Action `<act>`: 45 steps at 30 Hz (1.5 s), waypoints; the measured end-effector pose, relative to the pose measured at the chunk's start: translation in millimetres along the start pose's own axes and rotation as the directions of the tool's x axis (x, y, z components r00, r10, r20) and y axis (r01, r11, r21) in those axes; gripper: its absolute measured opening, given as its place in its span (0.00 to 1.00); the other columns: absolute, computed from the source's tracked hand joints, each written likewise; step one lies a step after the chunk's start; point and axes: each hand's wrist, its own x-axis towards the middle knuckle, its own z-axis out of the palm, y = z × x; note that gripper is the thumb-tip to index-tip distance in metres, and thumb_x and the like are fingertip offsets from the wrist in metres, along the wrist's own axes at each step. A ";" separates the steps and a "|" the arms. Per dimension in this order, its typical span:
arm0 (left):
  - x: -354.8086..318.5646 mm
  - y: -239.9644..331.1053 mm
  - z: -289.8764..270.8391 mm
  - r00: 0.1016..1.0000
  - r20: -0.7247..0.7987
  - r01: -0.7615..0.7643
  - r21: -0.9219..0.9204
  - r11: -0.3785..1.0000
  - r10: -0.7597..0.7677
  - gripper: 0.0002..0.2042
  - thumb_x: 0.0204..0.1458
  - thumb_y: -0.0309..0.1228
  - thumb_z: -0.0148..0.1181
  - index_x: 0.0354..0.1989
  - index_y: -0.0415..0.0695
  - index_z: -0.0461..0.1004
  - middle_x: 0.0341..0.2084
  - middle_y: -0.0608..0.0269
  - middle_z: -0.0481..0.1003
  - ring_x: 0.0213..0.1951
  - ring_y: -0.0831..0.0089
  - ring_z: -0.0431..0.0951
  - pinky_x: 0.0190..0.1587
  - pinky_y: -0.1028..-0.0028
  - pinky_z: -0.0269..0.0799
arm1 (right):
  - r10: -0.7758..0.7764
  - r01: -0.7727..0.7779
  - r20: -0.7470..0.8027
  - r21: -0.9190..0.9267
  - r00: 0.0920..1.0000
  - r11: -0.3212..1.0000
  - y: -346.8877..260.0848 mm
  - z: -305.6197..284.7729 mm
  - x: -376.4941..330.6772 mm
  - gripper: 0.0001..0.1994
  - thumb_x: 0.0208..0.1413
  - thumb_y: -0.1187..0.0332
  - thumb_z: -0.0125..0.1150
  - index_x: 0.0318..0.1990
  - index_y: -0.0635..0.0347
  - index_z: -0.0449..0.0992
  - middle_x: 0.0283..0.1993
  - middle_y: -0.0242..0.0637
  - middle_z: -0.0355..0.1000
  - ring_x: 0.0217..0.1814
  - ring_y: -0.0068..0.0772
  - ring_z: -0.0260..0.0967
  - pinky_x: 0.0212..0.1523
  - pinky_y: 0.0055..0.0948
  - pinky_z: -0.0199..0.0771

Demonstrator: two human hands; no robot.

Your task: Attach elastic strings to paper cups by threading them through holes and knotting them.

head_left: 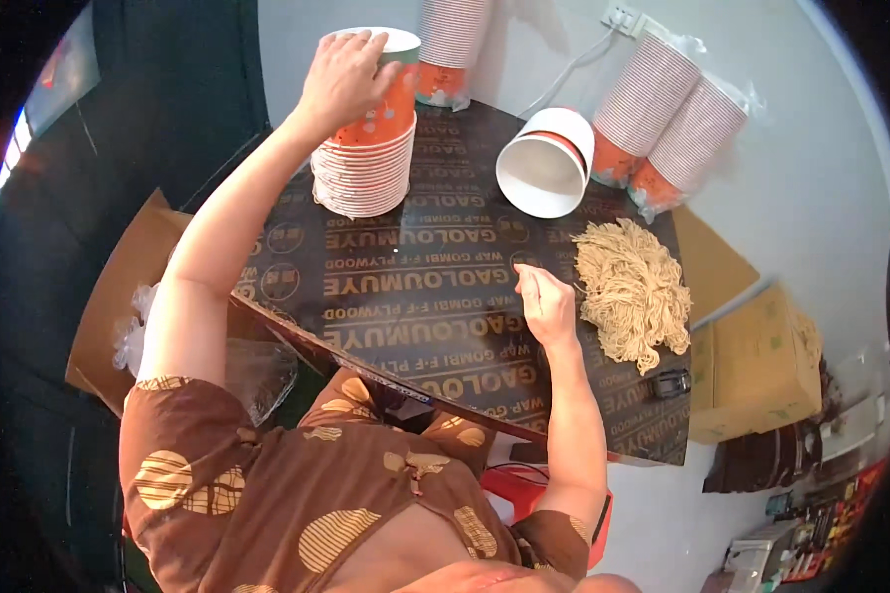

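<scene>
At the table's far left stands a tall stack of orange and green paper buckets [364, 178], upside down with their white rims low. My left hand [346, 79] grips the topmost bucket around its upper edge, fingers curled over the white top. Over the middle right of the table, my right hand [547, 308] is closed, with thumb and index finger pinched together; whether anything thin is between them is too small to tell. Just right of it lies a loose heap of beige string [631, 292]. Beyond, white paper buckets [542, 168] lie on their side, nested, mouth facing me.
Plastic-wrapped bucket stacks [653, 109] stand at the back right, another wrapped stack [447, 59] at the back. A small black object [671, 383] sits by the right edge of the dark plywood table [415, 296]. Cardboard boxes [756, 366] flank both sides. A cable runs to a wall socket [621, 18].
</scene>
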 end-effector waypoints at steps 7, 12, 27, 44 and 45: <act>-36.8 39.1 -18.4 0.950 -0.289 -0.176 -0.189 0.966 0.116 0.22 0.41 0.29 0.62 0.47 0.35 0.69 0.54 0.41 0.62 0.58 0.46 0.62 0.59 0.46 0.52 | 0.100 -0.102 0.034 0.034 0.994 0.994 -3.6 -2.5 0.3 0.12 0.61 0.67 0.50 0.39 0.67 0.78 0.32 0.48 0.77 0.30 0.41 0.76 0.31 0.33 0.75; -123.4 103.6 -35.8 0.968 -0.020 -0.207 -0.636 0.743 0.252 0.11 0.39 0.28 0.62 0.31 0.36 0.73 0.50 0.41 0.64 0.58 0.43 0.61 0.61 0.48 0.56 | 0.117 -0.117 0.030 -0.001 0.993 0.993 4.8 -6.2 0.6 0.13 0.61 0.67 0.50 0.38 0.67 0.78 0.29 0.46 0.76 0.28 0.40 0.76 0.30 0.33 0.73; -249.0 120.2 -102.7 0.996 0.085 0.072 -0.797 0.600 -0.006 0.03 0.44 0.23 0.60 0.23 0.38 0.73 0.31 0.57 0.74 0.46 0.52 0.73 0.49 0.58 0.70 | 0.147 -0.148 0.084 -0.001 0.986 0.989 37.4 2.6 -7.3 0.15 0.62 0.66 0.46 0.38 0.68 0.78 0.20 0.41 0.73 0.24 0.37 0.73 0.30 0.34 0.71; -177.5 183.0 -246.8 0.987 -0.047 0.088 -0.638 -0.765 0.153 0.45 0.54 0.64 0.41 0.65 0.30 0.52 0.60 0.35 0.59 0.64 0.54 0.59 0.67 0.55 0.47 | 0.153 -0.153 0.106 -0.013 0.982 0.988 49.0 1.4 -9.1 0.17 0.63 0.65 0.46 0.34 0.71 0.77 0.17 0.40 0.71 0.21 0.35 0.71 0.29 0.33 0.70; -181.9 196.9 -244.3 0.978 -0.067 0.122 -0.590 -0.798 0.199 0.47 0.53 0.65 0.42 0.64 0.28 0.52 0.61 0.35 0.57 0.65 0.55 0.58 0.67 0.58 0.44 | 0.193 -0.191 0.113 -0.030 0.975 0.981 37.9 2.9 -6.2 0.17 0.63 0.65 0.46 0.33 0.71 0.77 0.17 0.40 0.71 0.22 0.36 0.71 0.31 0.34 0.71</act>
